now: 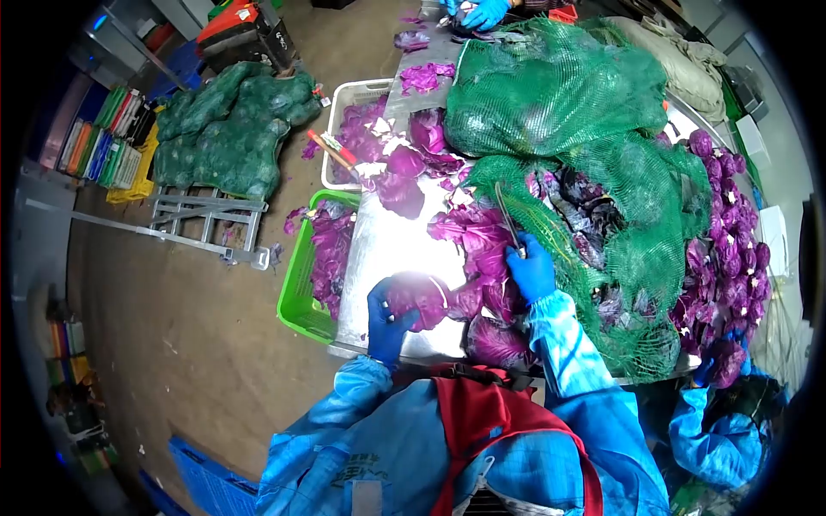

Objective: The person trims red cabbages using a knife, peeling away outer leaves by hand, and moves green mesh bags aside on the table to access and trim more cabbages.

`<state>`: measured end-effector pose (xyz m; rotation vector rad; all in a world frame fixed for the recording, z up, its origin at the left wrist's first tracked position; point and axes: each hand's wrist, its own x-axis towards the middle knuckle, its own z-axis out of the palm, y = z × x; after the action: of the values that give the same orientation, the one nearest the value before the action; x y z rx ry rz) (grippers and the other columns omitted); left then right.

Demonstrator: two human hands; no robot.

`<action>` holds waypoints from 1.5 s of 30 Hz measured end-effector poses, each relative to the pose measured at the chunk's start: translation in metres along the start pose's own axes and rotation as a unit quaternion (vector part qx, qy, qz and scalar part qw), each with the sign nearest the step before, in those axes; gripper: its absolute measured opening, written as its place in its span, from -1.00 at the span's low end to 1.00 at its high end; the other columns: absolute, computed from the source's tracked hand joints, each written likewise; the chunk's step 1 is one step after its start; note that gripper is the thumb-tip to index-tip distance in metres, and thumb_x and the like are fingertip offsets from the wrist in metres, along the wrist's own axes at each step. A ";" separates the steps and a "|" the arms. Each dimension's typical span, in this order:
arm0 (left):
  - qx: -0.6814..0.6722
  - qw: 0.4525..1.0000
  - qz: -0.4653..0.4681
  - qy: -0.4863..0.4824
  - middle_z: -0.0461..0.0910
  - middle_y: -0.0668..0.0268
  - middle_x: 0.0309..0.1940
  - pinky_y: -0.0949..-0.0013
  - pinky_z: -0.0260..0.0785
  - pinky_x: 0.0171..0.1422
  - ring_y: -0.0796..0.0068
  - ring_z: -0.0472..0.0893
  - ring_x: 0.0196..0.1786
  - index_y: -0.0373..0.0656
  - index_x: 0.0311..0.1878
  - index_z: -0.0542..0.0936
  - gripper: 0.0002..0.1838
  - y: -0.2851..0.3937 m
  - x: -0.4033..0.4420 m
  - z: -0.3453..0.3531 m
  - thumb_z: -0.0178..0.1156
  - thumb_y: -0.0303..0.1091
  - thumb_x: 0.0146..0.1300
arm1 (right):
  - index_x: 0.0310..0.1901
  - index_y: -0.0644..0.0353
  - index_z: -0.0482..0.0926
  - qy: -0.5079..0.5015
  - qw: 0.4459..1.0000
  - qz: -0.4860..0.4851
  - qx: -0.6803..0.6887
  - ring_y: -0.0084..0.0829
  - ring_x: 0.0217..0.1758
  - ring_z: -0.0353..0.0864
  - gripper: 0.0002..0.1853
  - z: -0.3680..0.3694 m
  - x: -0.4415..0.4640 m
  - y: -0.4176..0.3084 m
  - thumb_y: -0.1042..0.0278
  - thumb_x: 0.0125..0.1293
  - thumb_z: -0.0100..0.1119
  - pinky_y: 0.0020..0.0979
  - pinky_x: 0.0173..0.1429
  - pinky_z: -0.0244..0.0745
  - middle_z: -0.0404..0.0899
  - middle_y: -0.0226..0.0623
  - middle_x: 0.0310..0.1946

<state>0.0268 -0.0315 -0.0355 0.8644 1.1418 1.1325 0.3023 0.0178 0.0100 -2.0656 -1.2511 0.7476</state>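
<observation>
From the head camera, the left hand [387, 325] is curving wide around the side of a purple cabbage [419, 301], thumb and fingers spread, seemingly because so round a thing needs a broad grip. The cabbage is sitting low over the near edge of the worktop [366, 249], close to the body, probably for easy control. The right hand [532, 271] is closing firmly around a knife [505, 211]; its blade is pointing away from the body and standing apart from the left hand, which looks like a safe way of carrying it.

Loose leaves [486, 249] are lying between and beyond the hands. A green crate [297, 288] and a white crate [327, 168], both containing leaves, are standing against the worktop's left side, likely for short reach. Green mesh sacks [559, 95] are spreading over the right side, keeping their bulk off the bare metal. Gloved co-workers' hands are showing at the top [486, 13] and the lower right, where one pair is holding another cabbage [730, 361].
</observation>
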 end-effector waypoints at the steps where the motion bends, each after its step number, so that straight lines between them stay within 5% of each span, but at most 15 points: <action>1: -0.001 1.000 0.026 0.008 0.29 0.19 0.17 0.31 0.40 0.17 0.35 0.39 0.17 -0.14 0.29 0.19 -0.17 0.003 0.001 0.008 0.40 -0.49 -0.07 | 0.06 0.18 0.47 0.032 0.997 -0.063 -0.008 -0.11 -0.25 0.62 -0.55 -0.009 -0.012 -0.015 0.21 0.14 0.22 -0.26 -0.14 0.51 0.59 -0.08 -0.23; 4: 0.102 0.993 0.057 -0.023 0.29 0.17 0.16 0.27 0.37 0.21 0.31 0.40 0.18 -0.15 0.30 0.21 -0.14 0.002 0.006 0.013 0.45 -0.41 -0.10 | 0.19 0.10 0.37 -0.033 0.971 -0.235 0.012 -0.05 -0.06 0.57 -0.42 0.001 -0.047 -0.026 0.16 0.14 0.26 -0.24 0.00 0.49 0.50 -0.10 0.03; 10: 0.171 0.976 0.117 -0.069 0.36 0.15 0.11 0.19 0.31 0.26 0.22 0.43 0.17 -0.15 0.27 0.28 -0.11 0.022 0.010 0.024 0.52 -0.22 -0.16 | 0.17 0.13 0.42 -0.244 0.938 -0.202 0.143 -0.25 0.13 0.52 -0.38 0.039 -0.051 -0.008 0.13 0.08 0.37 -0.31 0.14 0.45 0.47 -0.11 0.10; 17: 0.213 0.973 0.039 -0.076 0.49 0.18 0.00 0.29 0.34 0.22 0.31 0.50 0.07 -0.14 0.17 0.40 -0.29 0.035 0.034 0.024 0.48 -0.30 -0.09 | -0.10 0.19 0.60 -0.166 0.966 -0.032 0.197 -0.42 -0.44 0.58 -0.69 0.051 -0.036 0.000 0.23 0.17 0.29 -0.42 -0.32 0.48 0.63 -0.29 -0.40; 20: 0.002 0.997 -0.074 -0.012 0.54 0.26 -0.14 0.43 0.46 -0.06 0.44 0.56 -0.13 -0.14 0.16 0.41 -0.37 0.011 0.047 0.005 0.42 -0.22 0.01 | -0.32 0.19 0.59 -0.123 0.905 0.143 0.380 -0.62 -0.72 0.35 -0.87 0.047 -0.022 0.014 0.33 0.19 0.21 -0.53 -0.65 0.22 0.48 -0.46 -0.65; 21: 0.033 0.990 -0.139 0.010 0.55 0.34 -0.25 0.58 0.38 -0.41 0.59 0.53 -0.36 -0.11 0.14 0.43 -0.47 0.015 0.044 -0.002 0.29 -0.10 0.15 | -0.35 0.19 0.58 -0.111 0.922 0.132 0.345 -0.61 -0.72 0.35 -0.88 0.041 -0.021 0.014 0.34 0.18 0.21 -0.52 -0.65 0.22 0.47 -0.46 -0.66; 24: -0.034 0.988 -0.151 0.022 0.54 0.40 -0.35 0.65 0.18 -0.62 0.70 0.44 -0.52 -0.09 0.14 0.42 -0.49 0.009 0.037 -0.002 0.19 -0.02 0.22 | -0.44 0.19 0.53 -0.073 0.953 0.089 0.281 -0.61 -0.71 0.36 -0.88 0.045 -0.018 0.033 0.37 0.16 0.21 -0.50 -0.64 0.23 0.45 -0.45 -0.68; 25: -0.068 0.981 -0.182 -0.011 0.56 0.30 -0.16 0.50 0.44 -0.36 0.53 0.56 -0.29 -0.06 0.22 0.37 -0.42 0.004 0.037 -0.005 0.10 0.08 0.24 | -0.44 0.19 0.53 -0.076 0.937 0.130 0.315 -0.60 -0.71 0.37 -0.88 0.034 -0.022 0.016 0.37 0.16 0.21 -0.49 -0.63 0.23 0.45 -0.44 -0.68; 28: -0.394 0.888 -0.228 0.067 0.56 0.29 -0.16 0.30 0.38 0.00 0.42 0.54 -0.14 -0.13 0.08 0.45 -0.39 0.022 0.029 0.027 -0.07 0.24 0.28 | -0.38 0.23 0.55 -0.031 0.934 0.141 0.327 -0.43 -0.65 0.51 -0.90 0.030 -0.018 0.039 0.39 0.15 0.20 -0.40 -0.55 0.33 0.54 -0.31 -0.63; 30: -0.649 0.724 -0.146 -0.185 0.33 0.04 0.24 -0.06 0.24 0.30 0.04 0.37 0.25 -0.08 0.34 0.22 -0.17 -0.008 0.039 0.000 -0.16 0.39 0.20 | -0.30 0.27 0.56 0.011 0.993 0.013 0.118 -0.23 -0.53 0.59 -0.86 0.019 -0.020 0.065 0.40 0.14 0.18 -0.28 -0.41 0.44 0.59 -0.22 -0.57; 32: -0.472 0.860 -0.187 -0.057 0.16 -0.01 0.34 -0.15 0.11 0.38 -0.03 0.22 0.36 -0.10 0.39 0.11 -0.12 0.040 0.033 0.014 -0.15 0.39 0.19 | -0.04 0.28 0.49 -0.031 0.996 0.008 0.084 -0.09 -0.16 0.60 -0.63 -0.006 -0.034 0.016 0.36 0.12 0.27 -0.26 -0.07 0.48 0.59 -0.06 -0.22; 35: -0.524 0.808 -0.224 -0.147 0.17 0.00 0.34 -0.14 0.12 0.38 -0.03 0.22 0.36 -0.11 0.40 0.09 -0.17 0.040 0.036 0.015 -0.14 0.31 0.24 | 0.21 0.25 0.33 -0.081 0.973 -0.123 0.178 -0.21 0.15 0.48 -0.38 -0.010 -0.048 -0.037 0.32 0.12 0.33 -0.32 0.18 0.37 0.46 -0.07 0.10; 37: -0.414 0.874 -0.206 -0.149 0.18 0.08 0.33 -0.11 0.23 0.31 0.04 0.29 0.30 0.00 0.39 0.09 -0.27 0.051 0.027 0.036 -0.09 0.19 0.27 | 0.33 0.24 0.19 -0.203 0.931 -0.123 0.279 -0.37 0.32 0.29 -0.25 -0.005 -0.054 -0.061 0.32 0.14 0.34 -0.33 0.35 0.22 0.36 -0.14 0.24; 40: -0.014 0.970 -0.059 -0.233 0.16 0.10 0.33 -0.15 0.26 0.27 0.04 0.31 0.29 0.00 0.40 0.04 -0.32 0.047 0.017 0.041 -0.07 0.09 0.31 | 0.29 0.25 0.26 -0.318 0.892 0.011 0.321 -0.50 -0.14 0.55 -0.33 -0.015 -0.050 -0.079 0.27 0.18 0.31 -0.50 -0.18 0.48 0.53 -0.19 0.02; 45: -0.437 0.817 -0.298 -0.227 0.02 -0.01 0.41 -0.29 -0.08 0.42 -0.10 0.06 0.43 -0.11 0.44 -0.04 -0.04 0.048 0.030 0.025 -0.17 0.43 0.19 | -0.04 0.29 0.54 -0.235 0.912 0.097 0.321 -0.62 -0.58 0.49 -0.62 0.003 -0.051 -0.048 0.18 0.23 0.24 -0.56 -0.62 0.33 0.65 -0.28 -0.38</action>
<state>0.0412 0.0099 0.0080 0.0062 0.3333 0.7195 0.2531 -0.0101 0.0515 -1.5090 -0.8539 1.5803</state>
